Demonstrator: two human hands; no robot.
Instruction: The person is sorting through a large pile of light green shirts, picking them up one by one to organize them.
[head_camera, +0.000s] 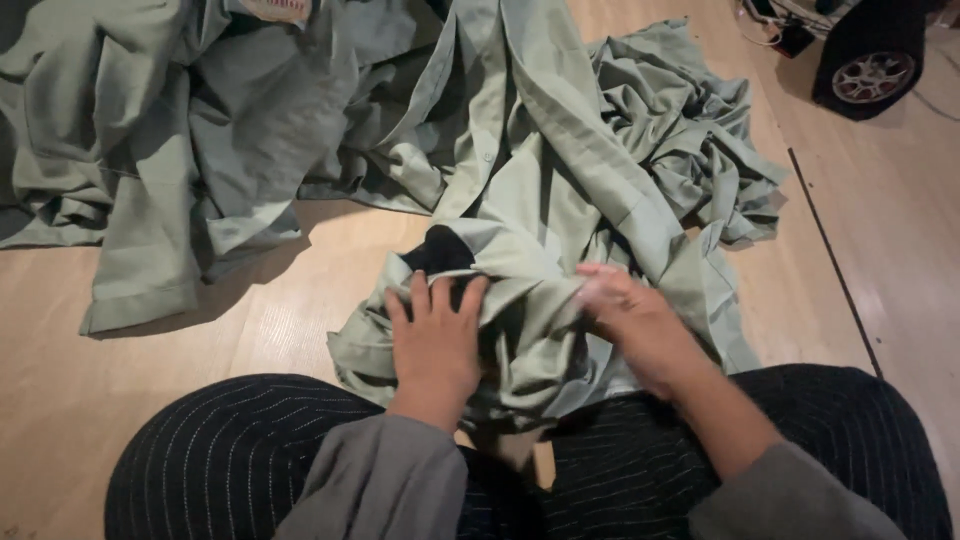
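Pale sage-green garment (560, 250) is lying crumpled on the wooden floor (130, 330), right in front of the person's knees. Cloth is plain woven, heavily creased, with a long folded placket band running up from the bundle. A black patch (438, 252) is showing at the top of the bundle, just above the left fingertips.

Left hand (435, 340) is lying palm down on the near edge of the garment, fingers spread and pointing away from the body, pressing flat, not closed around anything. Right hand (635, 315) is blurred, resting on the cloth with fingers pointing left; whether it is gripping a fold or only touching, cannot tell. Both grey sleeves (385, 480) are coming in from the bottom edge over black pinstriped trousers (220, 450).

Count: two hands, one worked garment. More green cloth (180, 130) of the same colour is lying heaped at upper left and a further crumpled mass (690, 150) at upper right; separate pieces cannot be counted. One wheel (872, 75) is sitting at the top right corner.
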